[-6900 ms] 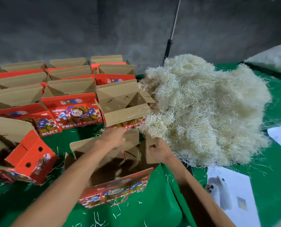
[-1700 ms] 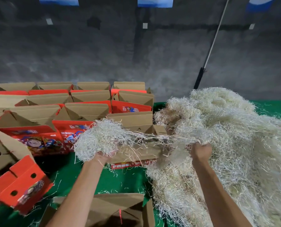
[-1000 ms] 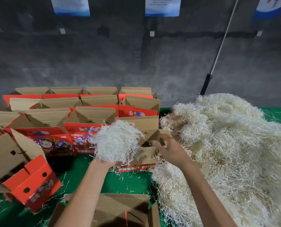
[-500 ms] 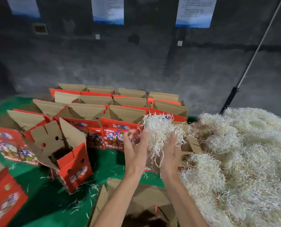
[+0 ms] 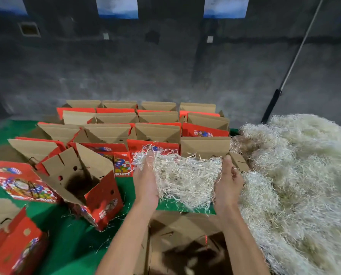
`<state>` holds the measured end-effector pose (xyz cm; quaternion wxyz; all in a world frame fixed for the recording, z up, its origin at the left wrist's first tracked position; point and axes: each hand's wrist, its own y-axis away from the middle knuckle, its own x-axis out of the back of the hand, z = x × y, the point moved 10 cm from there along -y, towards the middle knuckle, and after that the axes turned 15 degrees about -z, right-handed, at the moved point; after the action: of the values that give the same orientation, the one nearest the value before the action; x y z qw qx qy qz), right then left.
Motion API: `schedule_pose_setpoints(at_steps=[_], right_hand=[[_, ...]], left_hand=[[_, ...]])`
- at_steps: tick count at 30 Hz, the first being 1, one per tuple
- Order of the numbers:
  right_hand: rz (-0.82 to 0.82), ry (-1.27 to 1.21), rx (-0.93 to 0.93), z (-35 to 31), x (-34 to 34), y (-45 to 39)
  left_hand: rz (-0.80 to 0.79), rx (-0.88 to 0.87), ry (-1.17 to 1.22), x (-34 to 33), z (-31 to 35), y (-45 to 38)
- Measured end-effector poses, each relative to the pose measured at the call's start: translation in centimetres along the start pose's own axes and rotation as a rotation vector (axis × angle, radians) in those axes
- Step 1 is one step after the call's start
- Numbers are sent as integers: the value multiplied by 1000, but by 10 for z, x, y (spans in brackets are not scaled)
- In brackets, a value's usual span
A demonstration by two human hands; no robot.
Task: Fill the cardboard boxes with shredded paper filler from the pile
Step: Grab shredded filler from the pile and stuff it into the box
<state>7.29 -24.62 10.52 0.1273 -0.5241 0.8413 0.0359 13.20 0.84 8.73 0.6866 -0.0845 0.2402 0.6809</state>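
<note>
Wad of filler (image 5: 183, 179) is now spread wide between both hands; half a second ago it was a tight clump pressed between palms held close together. Left hand (image 5: 145, 181) and right hand (image 5: 228, 183) are now well apart, fingers straight, palms facing in, pressing the wad from each side rather than curling round it. The wad hangs over the near open box (image 5: 185, 241) at bottom centre, whose dark inside shows no filler that I can see. Judgement: the clump is being teased out to fit the box's width, so the drop-in comes next; this box is not yet filled.

Source pile (image 5: 296, 185) sits on the right of the green desk (image 5: 126, 187), just beside the right hand and the near box.

Counts: two hands, one held wad, one big pile. Upright open boxes in the back grid (image 5: 157, 133): about four columns by four rows, roughly sixteen, though the overlapping flaps make the exact number uncertain. One tilted open box (image 5: 82, 185) left of the left hand. Two more red boxes at the left edge, one mid-left (image 5: 18, 181) and one bottom-left (image 5: 14, 249), both partly cut off. A pole (image 5: 296, 54) leans on the wall behind.
</note>
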Motion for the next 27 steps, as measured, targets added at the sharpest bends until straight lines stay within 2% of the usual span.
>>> schedule_pose_setpoints(at_steps=[1,4,6,8,11,13,15,19,21,23,25,27], right_hand=[[-22,-1,12,0,-9,5],[-243,125,-77,12,-64,26],[-263,239,-119,22,-76,34],[-158,237,-123,16,-55,31],[38,46,-220,13,1,24],[75,30,-168,10,18,23],[-17,62,-82,7,1,28],[-233,130,-119,15,-58,49],[-283,310,-2,1,-67,53],[-348,444,128,-7,-61,56],[-388,530,157,0,-42,57],[-350,695,120,19,-15,55]], left_hand=[[-65,-8,-20,-7,1,1],[-279,68,-180,-38,-21,11],[-356,97,-289,-46,-36,16],[-335,121,-294,-35,-27,21],[-286,159,-19,4,-13,4],[-312,169,-5,13,-10,-1],[-342,197,-91,3,-15,9],[-591,274,-170,-44,-41,39],[-581,285,-237,-44,-55,40],[-490,303,-393,-27,-65,37],[-469,376,-575,-6,-78,38],[-533,456,-746,7,-97,41]])
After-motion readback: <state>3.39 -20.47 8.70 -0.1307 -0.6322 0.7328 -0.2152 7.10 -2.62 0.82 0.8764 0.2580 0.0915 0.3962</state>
